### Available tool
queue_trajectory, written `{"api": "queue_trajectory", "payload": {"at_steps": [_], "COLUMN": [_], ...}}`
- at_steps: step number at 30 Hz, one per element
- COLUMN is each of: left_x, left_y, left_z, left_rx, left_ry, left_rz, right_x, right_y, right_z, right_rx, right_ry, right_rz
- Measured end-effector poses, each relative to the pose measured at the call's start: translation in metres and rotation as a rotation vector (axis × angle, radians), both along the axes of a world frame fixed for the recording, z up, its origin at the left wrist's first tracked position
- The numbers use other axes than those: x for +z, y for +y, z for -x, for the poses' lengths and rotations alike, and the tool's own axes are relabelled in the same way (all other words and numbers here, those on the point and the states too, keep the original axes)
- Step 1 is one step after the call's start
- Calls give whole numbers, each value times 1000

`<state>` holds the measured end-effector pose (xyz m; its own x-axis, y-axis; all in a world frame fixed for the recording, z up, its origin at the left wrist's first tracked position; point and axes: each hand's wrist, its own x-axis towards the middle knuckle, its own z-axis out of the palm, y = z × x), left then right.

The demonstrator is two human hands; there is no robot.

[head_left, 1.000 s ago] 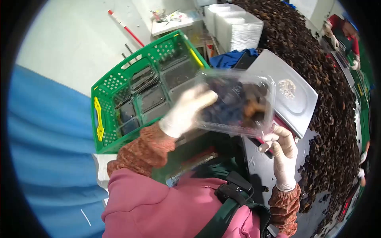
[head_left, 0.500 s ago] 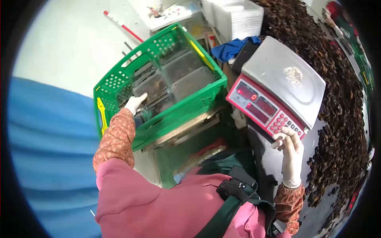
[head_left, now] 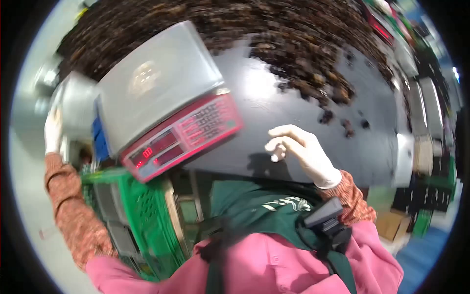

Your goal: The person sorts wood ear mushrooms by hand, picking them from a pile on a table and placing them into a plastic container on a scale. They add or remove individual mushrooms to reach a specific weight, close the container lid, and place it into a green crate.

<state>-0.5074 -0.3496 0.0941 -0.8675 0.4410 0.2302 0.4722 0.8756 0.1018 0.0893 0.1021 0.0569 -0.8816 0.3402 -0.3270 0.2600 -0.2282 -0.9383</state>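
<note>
My left hand (head_left: 53, 130), in a white glove, reaches out at the far left to the side of a stack of white, clear-looking plastic containers (head_left: 78, 100). Motion smears its fingers, and their grip cannot be made out. My right hand (head_left: 306, 152), also gloved, hovers above the grey tabletop (head_left: 235, 152) with fingers loosely bent and apart, nothing in them. Between my hands stands a red digital scale (head_left: 171, 139) with a metal pan (head_left: 166, 68); a pale glare spot shows on the pan, and its lit display is blurred.
Dark, dried-looking pieces (head_left: 293, 29) are heaped across the back of the table. A green crate (head_left: 147, 215) holding clear lidded boxes stands below the scale at left. A blue cloth (head_left: 100, 137) lies beside the scale. At right are a cardboard box (head_left: 394, 224) and black crates (head_left: 431, 198).
My view has swung right toward the table. My left hand has left the boxes in the green crate for the container stack. My right hand has moved away from the scale's keypad.
</note>
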Motion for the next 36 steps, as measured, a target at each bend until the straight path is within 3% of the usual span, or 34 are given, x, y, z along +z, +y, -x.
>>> {"api": "queue_trajectory", "payload": {"at_steps": [1,4,5,6,7,8,9,10,12,15,16,19,22,23,24,26,29,30,33,36], "left_x": [-21,1,-17,-13,7,10,0,15,30,59,59,38,12,16,25,38,22,18,-51,-92], "left_y": [-40,-39,-70,-66,-42,-50,-79,-41,-28,83,111,169,194,204,228,241,254,281,327,320], "left_z": [84,106,138,119,71,76,108,50,25,-124,-163,-237,-256,-267,-301,-336,-399,-429,-479,-475], "left_rx": [-7,56,-27,-19,113,125,160,252,124,-164,-247,-319,-456,-526,-649,-615,-471,-555,-331,-31], "left_ry": [-92,-292,-336,-320,-337,-346,-454,-231,-36,-55,-96,-300,-411,-242,105,237,-608,-789,-1830,-2263], "left_rz": [224,126,-128,-288,-309,-390,-667,-695,-754,-478,-418,-370,-255,-87,0,-76,-602,-471,-894,-1264], "right_x": [-10,-28,-31,-28,-36,-43,-46,-47,-45,-47,-45,-58,-65,-78,-93,-94,-81,-70,-53,-55], "right_y": [10,19,18,15,15,16,16,18,27,37,35,20,-3,-3,-2,4,6,6,-5,-5], "right_z": [-25,-75,-89,-98,-109,-118,-126,-130,-134,-133,-127,-98,-57,-54,-54,-55,-55,-54,-45,-57], "right_rx": [-76,-311,-384,-460,-495,-529,-541,-549,-582,-629,-561,-227,110,110,109,-3,-300,-311,-280,-251], "right_ry": [1,-49,-73,-114,-126,-136,-137,-137,-142,-124,-203,-31,81,141,197,184,330,364,535,571], "right_rz": [-4,12,23,50,52,49,46,39,-38,-181,-322,-806,-1187,-1201,-1216,-1118,-824,-799,-777,-915]}}
